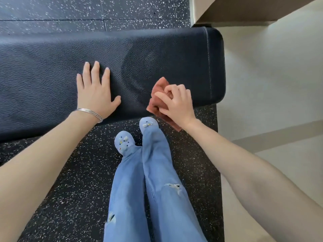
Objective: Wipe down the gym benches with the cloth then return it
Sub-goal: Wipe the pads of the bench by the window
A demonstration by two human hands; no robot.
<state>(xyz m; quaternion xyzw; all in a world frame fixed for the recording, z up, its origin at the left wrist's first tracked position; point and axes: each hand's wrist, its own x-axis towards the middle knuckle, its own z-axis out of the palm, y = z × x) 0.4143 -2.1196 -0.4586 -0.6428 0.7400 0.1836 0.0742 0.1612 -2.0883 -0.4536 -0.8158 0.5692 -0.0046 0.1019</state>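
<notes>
A black padded gym bench (157,55) runs across the view, its right end close to a pale wall. My left hand (95,91) lies flat on the pad with its fingers spread, a thin silver bangle on the wrist. My right hand (175,102) grips a bunched rust-red cloth (158,95) at the bench's near edge, close to the right end. Part of the cloth hangs below my wrist over the floor.
Black speckled rubber floor (70,172) surrounds the bench. My legs in light blue jeans and blue clogs (148,123) stand just before the bench's near edge. A cream wall and step (271,84) border the right side.
</notes>
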